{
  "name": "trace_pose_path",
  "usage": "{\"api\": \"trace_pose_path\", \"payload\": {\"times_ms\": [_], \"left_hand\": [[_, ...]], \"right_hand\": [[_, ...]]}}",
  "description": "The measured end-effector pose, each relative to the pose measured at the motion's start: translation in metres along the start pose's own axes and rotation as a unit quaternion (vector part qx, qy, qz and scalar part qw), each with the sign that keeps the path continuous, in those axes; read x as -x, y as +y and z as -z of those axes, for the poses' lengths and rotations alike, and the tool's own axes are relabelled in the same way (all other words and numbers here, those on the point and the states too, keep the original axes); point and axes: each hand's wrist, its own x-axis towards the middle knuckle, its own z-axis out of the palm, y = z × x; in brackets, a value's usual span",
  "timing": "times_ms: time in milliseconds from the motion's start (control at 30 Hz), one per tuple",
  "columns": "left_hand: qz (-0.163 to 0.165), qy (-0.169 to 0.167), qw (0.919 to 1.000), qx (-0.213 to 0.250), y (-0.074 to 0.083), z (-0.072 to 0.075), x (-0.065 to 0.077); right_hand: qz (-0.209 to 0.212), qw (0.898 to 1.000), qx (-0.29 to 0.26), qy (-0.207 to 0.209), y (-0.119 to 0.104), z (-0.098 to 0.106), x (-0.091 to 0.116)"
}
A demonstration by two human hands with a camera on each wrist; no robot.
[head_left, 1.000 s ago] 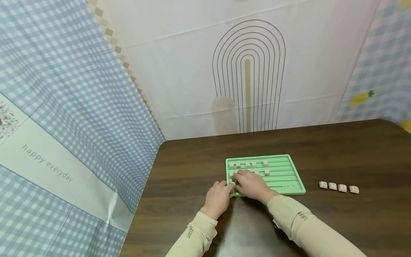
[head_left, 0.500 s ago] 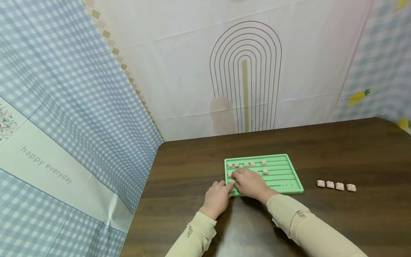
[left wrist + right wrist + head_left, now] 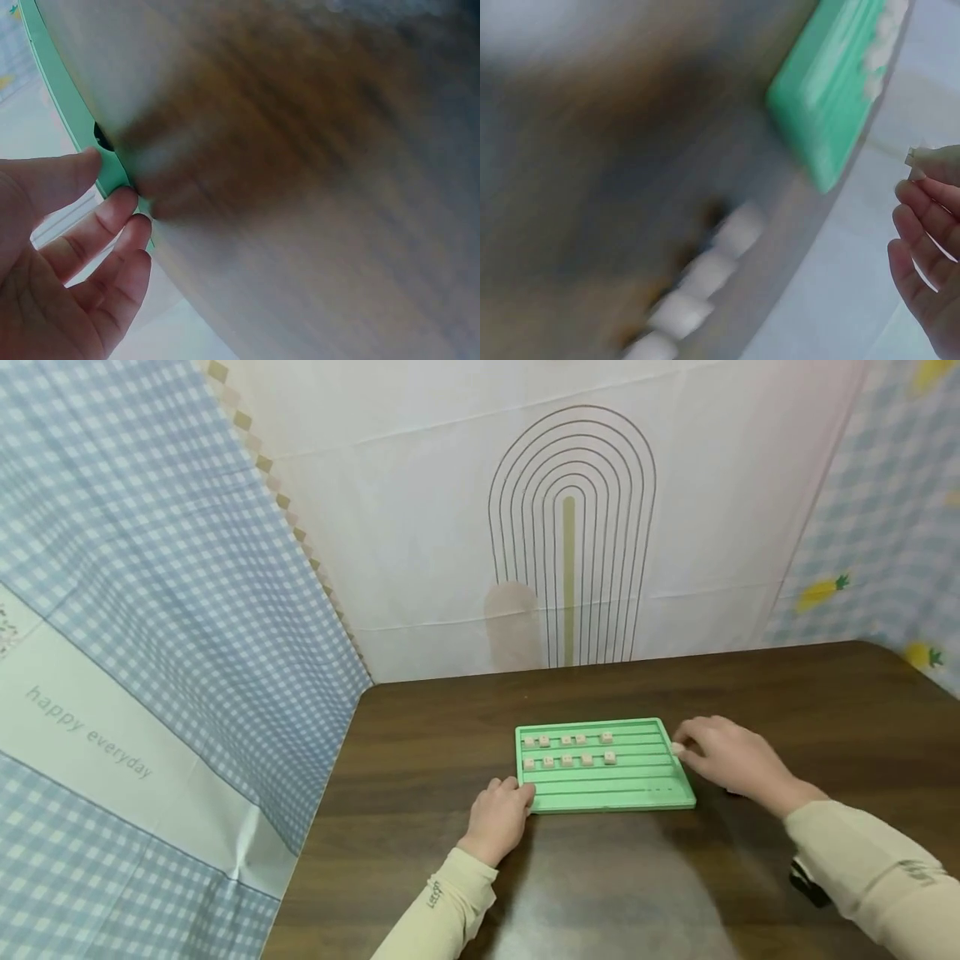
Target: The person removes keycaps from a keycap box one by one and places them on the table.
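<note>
A green tray (image 3: 637,793) with raised ridges lies on the table, with two rows of small off-white keycaps (image 3: 567,760) across its back half. My left hand (image 3: 497,820) holds the tray's front left corner; in the left wrist view its thumb and fingertips meet the green edge (image 3: 64,90). Beyond the tray's right edge, my right hand (image 3: 731,760) is raised and pinches one keycap (image 3: 677,748) between thumb and finger. That keycap shows only partly in the right wrist view, where the right hand (image 3: 934,225) has its other fingers loosely bent.
Several loose keycaps (image 3: 682,313) stand in a line on the dark wooden table (image 3: 600,868), blurred in the right wrist view; in the head view the right hand and arm hide them. A patterned cloth (image 3: 420,527) hangs behind the table's far edge.
My right hand has left the tray's left side and moved right past its right edge, carrying a keycap. The keycap between the hands is gone from the tray's front left. The left hand stays at the corner.
</note>
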Motion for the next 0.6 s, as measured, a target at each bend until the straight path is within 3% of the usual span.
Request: {"api": "trace_pose_path", "payload": {"times_ms": [133, 233, 400, 600], "left_hand": [[0.0, -0.003, 1.0, -0.003, -0.001, -0.002, 0.0], [-0.001, -0.004, 1.0, -0.008, -0.002, -0.003, 0.001], [0.001, -0.01, 0.9999, -0.009, -0.001, -0.002, 0.001], [0.004, -0.018, 0.9998, -0.009, 0.0, 0.001, 0.0]], "right_hand": [[-0.023, 1.0, 0.006, -0.016, 0.025, -0.007, 0.019], [-0.012, 1.0, 0.024, -0.011, 0.034, -0.017, 0.027], [0.02, 0.998, 0.06, 0.015, 0.04, -0.029, 0.031], [0.024, 0.997, 0.067, 0.023, 0.042, -0.033, 0.033]]}}
